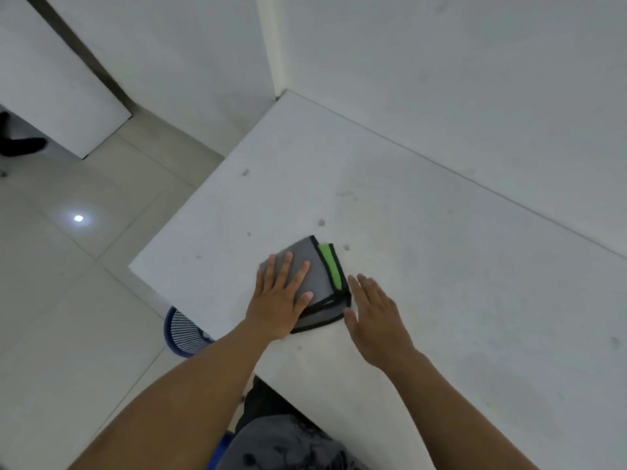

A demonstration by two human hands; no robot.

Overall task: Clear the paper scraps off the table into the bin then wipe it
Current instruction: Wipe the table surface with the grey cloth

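A folded grey cloth [317,266] with black edging and a green strip lies on the white table [441,266] near its front left part. My left hand [281,296] lies flat on the cloth, fingers straight and spread. Just right of the cloth, my right hand [376,317] is flat over the table with straight fingers, its thumb at the cloth's corner. A blue bin [181,330] with a slatted side shows on the floor, partly hidden under the table's left edge. I see no paper scraps on the table, only a few small dark marks.
White walls [441,79] close off the table at the back and right. Pale tiled floor [68,300] lies to the left, with another white desk panel [61,83] and a dark shoe [23,144] at far left. My grey-clad lap [281,442] is below the table's front edge.
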